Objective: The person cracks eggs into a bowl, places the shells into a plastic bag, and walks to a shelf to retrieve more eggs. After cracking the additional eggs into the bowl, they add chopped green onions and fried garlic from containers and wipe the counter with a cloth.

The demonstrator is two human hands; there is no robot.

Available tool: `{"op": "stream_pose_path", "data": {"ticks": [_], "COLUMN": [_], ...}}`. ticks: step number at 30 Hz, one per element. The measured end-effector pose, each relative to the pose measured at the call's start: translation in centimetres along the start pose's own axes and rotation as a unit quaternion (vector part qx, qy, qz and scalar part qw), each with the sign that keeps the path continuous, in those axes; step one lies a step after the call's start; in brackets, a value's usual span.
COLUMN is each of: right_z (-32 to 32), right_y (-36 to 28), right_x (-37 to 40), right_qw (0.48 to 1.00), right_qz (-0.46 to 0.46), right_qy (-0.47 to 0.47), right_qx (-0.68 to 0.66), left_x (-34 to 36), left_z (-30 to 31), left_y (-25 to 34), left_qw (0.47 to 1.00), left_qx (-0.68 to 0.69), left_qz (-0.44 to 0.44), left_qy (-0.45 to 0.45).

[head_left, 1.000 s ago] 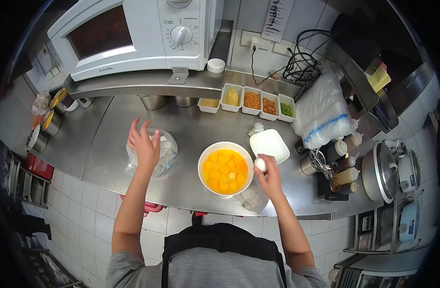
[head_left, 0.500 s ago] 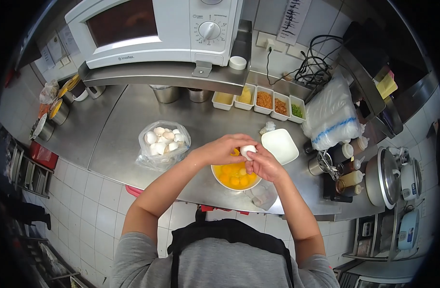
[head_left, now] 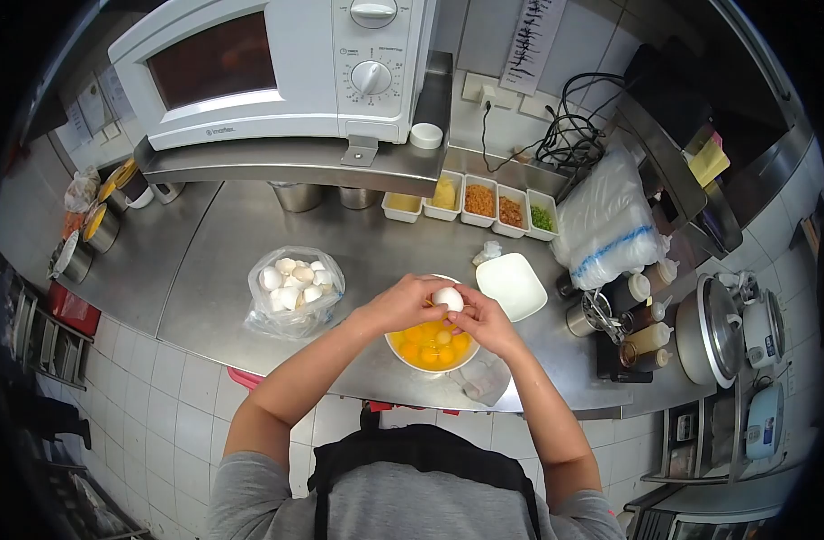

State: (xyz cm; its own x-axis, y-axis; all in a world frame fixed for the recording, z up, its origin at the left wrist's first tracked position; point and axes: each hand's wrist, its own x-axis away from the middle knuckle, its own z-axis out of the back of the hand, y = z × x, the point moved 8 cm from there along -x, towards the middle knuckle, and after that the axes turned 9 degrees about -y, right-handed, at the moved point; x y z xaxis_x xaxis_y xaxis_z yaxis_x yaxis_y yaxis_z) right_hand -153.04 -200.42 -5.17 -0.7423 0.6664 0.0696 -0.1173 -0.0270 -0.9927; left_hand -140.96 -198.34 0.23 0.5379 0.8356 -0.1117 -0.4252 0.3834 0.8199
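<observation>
Between the fingertips of both hands is a white egg point(head_left: 447, 299), held over a white bowl point(head_left: 433, 370). My left hand point(head_left: 403, 303) grips it from the left, and my right hand point(head_left: 484, 321) from the right. Several yellow yolks point(head_left: 423, 349) float in liquid egg inside the bowl, whose far side is partly covered by my hands. Left of the bowl, an open clear plastic bag point(head_left: 317, 317) holds white and pale eggshells point(head_left: 291, 283). A square white dish point(head_left: 513, 286) lies just beyond my right hand.
A microwave point(head_left: 295, 117) sits on a shelf above the steel counter point(head_left: 214, 270). Small white tubs point(head_left: 479, 202) of chopped food line the back. Crumpled clear plastic point(head_left: 484, 380) lies near the front edge. Sauce bottles point(head_left: 648, 337) and a lidded pot point(head_left: 704, 333) stand at right.
The egg, tilted toward my right hand before, is now gripped by both hands' fingertips, centred over the bowl. The whole view has shifted slightly.
</observation>
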Motion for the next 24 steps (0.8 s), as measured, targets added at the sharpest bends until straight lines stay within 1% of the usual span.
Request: {"op": "stream_pose_path", "data": {"ticks": [1,4,7,10,14,17,18,20,21,23,24], "right_z": [0.1,0.5,0.6,0.6,0.2,0.4,0.3,-0.1,0.0,0.0,0.1], "right_y": [-0.3,-0.4,-1.1,-1.8,-2.0,-2.6,-2.7,-3.3,-3.1,-2.0,-0.9], "right_x": [0.1,-0.1,-0.2,-0.1,0.2,-0.2,-0.1,0.1,-0.1,-0.2,-0.3], "right_qw": [1.0,0.991,0.976,0.97,0.97,0.958,0.954,0.95,0.958,0.971,0.985], "right_qz": [0.015,0.018,0.055,0.04,0.053,0.09,0.094,0.102,0.082,0.039,0.022], "right_qy": [0.009,0.041,0.082,0.08,0.09,0.114,0.123,0.133,0.117,0.082,0.064], "right_qx": [-0.002,0.128,0.192,0.228,0.221,0.248,0.255,0.262,0.25,0.222,0.158], "left_x": [0.1,0.2,0.2,0.3,0.4,0.4,0.5,0.5,0.6,0.8,0.8], "left_z": [0.0,-0.3,-0.4,-0.3,-0.3,-0.1,0.0,0.1,-0.1,-0.3,-0.5], "left_y": [-0.3,-0.5,-0.3,-0.2,-0.6,-1.0,-1.5,-2.2,-2.6,-3.6,-4.1], "left_qw": [1.0,0.999,0.998,0.998,0.998,0.999,0.997,0.993,0.989,0.987,0.985], "left_qx": [-0.005,-0.029,-0.06,-0.056,-0.056,0.036,0.044,0.064,0.077,0.12,0.14], "left_qz": [0.001,-0.01,-0.013,-0.023,-0.013,0.011,0.051,0.097,0.123,0.105,0.096], "left_qy": [0.005,0.017,0.024,0.016,0.009,0.033,0.034,0.028,0.023,0.027,0.029]}}
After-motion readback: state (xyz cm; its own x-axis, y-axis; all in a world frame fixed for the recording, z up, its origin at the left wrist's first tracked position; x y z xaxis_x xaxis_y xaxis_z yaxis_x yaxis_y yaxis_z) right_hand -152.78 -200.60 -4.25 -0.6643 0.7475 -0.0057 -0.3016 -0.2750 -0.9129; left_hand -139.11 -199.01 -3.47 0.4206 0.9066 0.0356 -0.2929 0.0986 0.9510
